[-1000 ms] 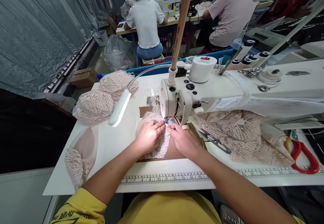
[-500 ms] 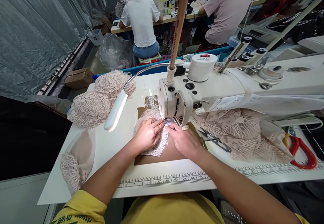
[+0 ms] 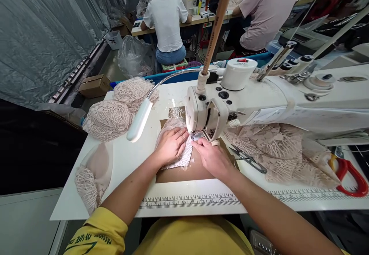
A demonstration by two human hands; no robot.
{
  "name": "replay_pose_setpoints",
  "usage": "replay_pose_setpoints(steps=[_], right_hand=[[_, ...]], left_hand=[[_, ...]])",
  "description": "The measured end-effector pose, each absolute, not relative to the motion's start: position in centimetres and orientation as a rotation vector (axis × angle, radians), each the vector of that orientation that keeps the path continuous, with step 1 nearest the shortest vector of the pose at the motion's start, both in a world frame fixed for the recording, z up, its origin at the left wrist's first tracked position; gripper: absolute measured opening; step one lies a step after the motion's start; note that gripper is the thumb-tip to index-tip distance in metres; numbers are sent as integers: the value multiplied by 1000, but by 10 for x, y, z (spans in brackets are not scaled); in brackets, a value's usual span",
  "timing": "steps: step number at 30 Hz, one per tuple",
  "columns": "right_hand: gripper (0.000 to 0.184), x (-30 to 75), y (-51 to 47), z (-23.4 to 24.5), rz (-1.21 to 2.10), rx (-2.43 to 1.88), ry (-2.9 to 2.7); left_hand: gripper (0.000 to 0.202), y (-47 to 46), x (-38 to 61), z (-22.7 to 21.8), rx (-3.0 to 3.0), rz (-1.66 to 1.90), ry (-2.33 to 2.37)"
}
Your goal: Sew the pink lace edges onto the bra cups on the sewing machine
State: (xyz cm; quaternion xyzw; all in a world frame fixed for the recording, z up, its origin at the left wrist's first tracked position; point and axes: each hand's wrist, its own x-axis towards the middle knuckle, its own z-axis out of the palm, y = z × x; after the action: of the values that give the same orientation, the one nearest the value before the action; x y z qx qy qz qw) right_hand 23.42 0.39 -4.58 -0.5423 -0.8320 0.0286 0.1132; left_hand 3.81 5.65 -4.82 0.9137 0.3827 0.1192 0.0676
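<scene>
A piece of pale lace fabric (image 3: 184,159) lies under the needle area of a white sewing machine (image 3: 197,110). My left hand (image 3: 172,147) rests flat on it, left of the presser foot (image 3: 192,135), fingers stretched out and pointing toward the needle. On the other side, my right hand (image 3: 212,154) is closed, its fingertips at the fabric's right edge close to the foot. The thumb and curled fingers are partly hidden. Sheer material (image 3: 174,123) attached to the lace spreads behind my left hand. Brown covering (image 3: 201,170) lies beneath the work.
Lace bundles (image 3: 108,120) sit left, near a lamp (image 3: 140,120); another lace-and-sheer piece (image 3: 98,166) lies nearer. To the right are thread snips (image 3: 249,159), piled lace (image 3: 276,147) and red-handled scissors (image 3: 353,178). A ruler strip (image 3: 190,201) lines the front edge. Two people sit beyond.
My left hand's fingers have gone from bunched to flattened on the lace. The lace has shifted slightly away from me. My right hand stays beside the foot. The whole view has swung slightly.
</scene>
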Motion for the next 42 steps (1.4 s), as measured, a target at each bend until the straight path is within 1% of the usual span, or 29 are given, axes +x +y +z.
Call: replay_pose_setpoints(steps=[4, 7, 10, 13, 17, 20, 22, 24, 26, 28, 30, 31, 33, 36, 37, 38, 40, 42], right_hand=[[42, 234, 5, -50, 58, -1616, -2404], [40, 236, 7, -55, 45, -1558, -2398], [39, 240, 9, -61, 8, -1484, -2389], [38, 245, 11, -65, -34, -1384, -2393], [39, 248, 11, -69, -52, -1308, -2412], [41, 246, 11, -69, -18, -1324, -2422], [41, 246, 12, -68, 45, -1373, -2411], [40, 247, 12, -65, 152, -1408, -2378], [39, 250, 10, -57, 307, -1395, -2321], [39, 252, 2, -44, 523, -1340, -2259], [43, 251, -13, -29, 818, -1282, -2192], [48, 247, -22, -22, 989, -1254, -2141], [63, 232, -41, -9, 1298, -1138, -2028], [88, 198, -65, -1, 1584, -915, -1813], [92, 187, -70, -2, 1656, -850, -1709], [91, 177, -73, -3, 1731, -808, -1582], [78, 166, -79, -8, 1885, -773, -1327], [65, 165, -83, -14, 1962, -715, -1106]], left_hand=[[49, 54, 38, -50, 2740, 291, 1211], [49, 50, 36, -45, 2707, 256, 1310], [49, 37, 23, -32, 2636, 212, 1418], [52, 6, -7, -15, 2531, 227, 1524], [56, -48, -74, -5, 2363, 363, 1892], [53, -70, -136, -15, 2070, 546, 2303], [46, -75, -171, -27, 1710, 768, 2540], [32, -80, -193, -37, 1584, 859, 2583], [26, -88, -200, -40, 1558, 947, 2555], [27, -100, -194, -36, 1558, 1056, 2515], [27, -115, -176, -25, 1584, 1199, 2422], [25, -122, -164, -18, 1614, 1280, 2338], [25, -132, -135, -3, 1683, 1490, 1974], [25, -139, -88, 13, 1755, 1492, 1511], [25, -139, -73, 16, 1771, 1450, 1394], [26, -138, -59, 17, 1777, 1403, 1293], [26, -133, -37, 15, 1747, 1317, 1156], [27, -124, -23, 11, 1675, 1263, 1112]])
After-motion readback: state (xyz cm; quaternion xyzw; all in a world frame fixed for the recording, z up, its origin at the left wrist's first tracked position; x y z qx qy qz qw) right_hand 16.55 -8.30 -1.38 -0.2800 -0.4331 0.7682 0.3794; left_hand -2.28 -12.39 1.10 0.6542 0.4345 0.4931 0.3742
